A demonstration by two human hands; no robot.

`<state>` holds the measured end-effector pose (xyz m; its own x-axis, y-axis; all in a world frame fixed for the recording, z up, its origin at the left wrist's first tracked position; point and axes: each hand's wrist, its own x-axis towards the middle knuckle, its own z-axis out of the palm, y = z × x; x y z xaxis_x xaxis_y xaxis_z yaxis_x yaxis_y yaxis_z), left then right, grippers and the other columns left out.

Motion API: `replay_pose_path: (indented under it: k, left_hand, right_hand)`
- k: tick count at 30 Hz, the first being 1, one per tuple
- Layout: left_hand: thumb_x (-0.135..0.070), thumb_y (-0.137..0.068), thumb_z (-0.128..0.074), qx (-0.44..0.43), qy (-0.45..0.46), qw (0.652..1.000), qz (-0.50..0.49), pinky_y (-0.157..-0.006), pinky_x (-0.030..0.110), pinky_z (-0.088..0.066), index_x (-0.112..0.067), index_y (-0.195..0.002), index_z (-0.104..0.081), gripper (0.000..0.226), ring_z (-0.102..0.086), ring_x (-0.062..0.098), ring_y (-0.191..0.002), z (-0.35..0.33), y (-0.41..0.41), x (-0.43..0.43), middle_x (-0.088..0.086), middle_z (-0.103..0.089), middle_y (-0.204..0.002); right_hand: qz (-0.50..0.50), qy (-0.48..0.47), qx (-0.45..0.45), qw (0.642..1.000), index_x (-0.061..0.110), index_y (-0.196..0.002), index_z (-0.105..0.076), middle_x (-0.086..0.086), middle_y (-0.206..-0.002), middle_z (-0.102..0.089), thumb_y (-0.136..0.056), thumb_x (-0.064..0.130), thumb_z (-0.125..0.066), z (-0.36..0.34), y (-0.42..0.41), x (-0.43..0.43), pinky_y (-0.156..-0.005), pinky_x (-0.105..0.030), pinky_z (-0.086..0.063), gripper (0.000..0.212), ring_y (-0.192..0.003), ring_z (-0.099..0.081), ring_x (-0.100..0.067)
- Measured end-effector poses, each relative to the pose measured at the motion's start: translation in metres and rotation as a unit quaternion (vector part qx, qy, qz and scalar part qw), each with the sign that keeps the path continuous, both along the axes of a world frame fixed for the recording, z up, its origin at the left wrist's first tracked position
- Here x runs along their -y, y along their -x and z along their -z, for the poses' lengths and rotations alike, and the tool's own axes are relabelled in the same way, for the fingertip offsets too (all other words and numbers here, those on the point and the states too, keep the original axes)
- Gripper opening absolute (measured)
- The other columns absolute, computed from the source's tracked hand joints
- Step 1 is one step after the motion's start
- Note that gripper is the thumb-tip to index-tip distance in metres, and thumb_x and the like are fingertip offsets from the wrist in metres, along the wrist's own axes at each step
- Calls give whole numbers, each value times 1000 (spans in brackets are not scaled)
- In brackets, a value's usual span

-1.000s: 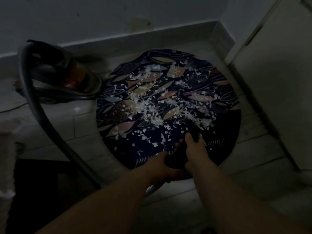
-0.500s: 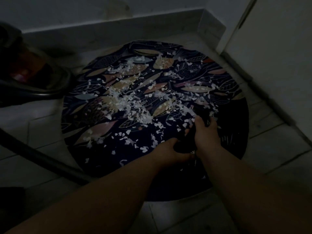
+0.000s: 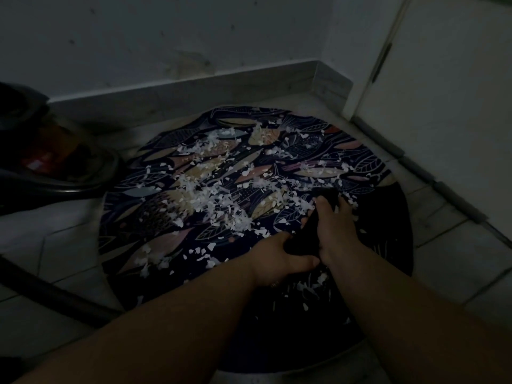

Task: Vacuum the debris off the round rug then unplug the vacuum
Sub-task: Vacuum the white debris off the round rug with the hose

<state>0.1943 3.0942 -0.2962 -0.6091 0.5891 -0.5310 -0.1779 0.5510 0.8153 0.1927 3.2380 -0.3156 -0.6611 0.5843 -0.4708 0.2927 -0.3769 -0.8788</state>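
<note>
Head view: the dark vacuum nozzle (image 3: pixel 302 242) is held by both hands, the left hand (image 3: pixel 279 257) wrapped round its near end and the right hand (image 3: pixel 336 231) clasped further along, nearer the tip; each grip is closed on it. Its long axis runs from about seven o'clock to one o'clock. Most of the white debris (image 3: pixel 216 200) lies at ten o'clock from the tip, across the middle of the round rug (image 3: pixel 388 245), so a leftward sweep is judged to be called for. The rug is laid on a tiled floor (image 3: pixel 457 261) in a dim corner; the vacuum body (image 3: pixel 55 162) is seen at nine o'clock, its hose (image 3: pixel 50 295) at seven.
</note>
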Motion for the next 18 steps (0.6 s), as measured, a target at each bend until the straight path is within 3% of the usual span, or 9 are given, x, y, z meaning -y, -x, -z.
replay_pose_path:
  k: [7,13,18]
  left_hand:
    - [-45,-76,-73,-7,-4,1000,8,-90,30,-51,-26,-112,-54,45,-61,14,-102,-6,-7,6,-2,-62,-114]
    - [-44,-76,-73,-7,5,1000,-1,-75,20,-49,-24,-115,-55,47,-61,9,-95,-22,-10,10,-3,-62,-111]
    - [-42,-76,-74,6,34,999,10,-92,30,-51,-25,-114,-53,46,-61,12,-103,-48,-19,12,-3,-62,-113]
  right_hand:
    - [-7,-8,5,1000,29,-149,-31,-15,-117,-59,-102,32,-51,-9,-7,7,-52,-29,-49,51,-72,-62,-20]
    - [5,0,19,1000,32,-152,-24,-12,-117,-57,-102,32,-50,-22,-7,13,-59,-34,-49,56,-78,-61,-23]
    - [32,25,52,998,38,-153,-19,-13,-128,-57,-102,34,-48,-42,-18,19,-61,-35,-50,58,-83,-62,-24]
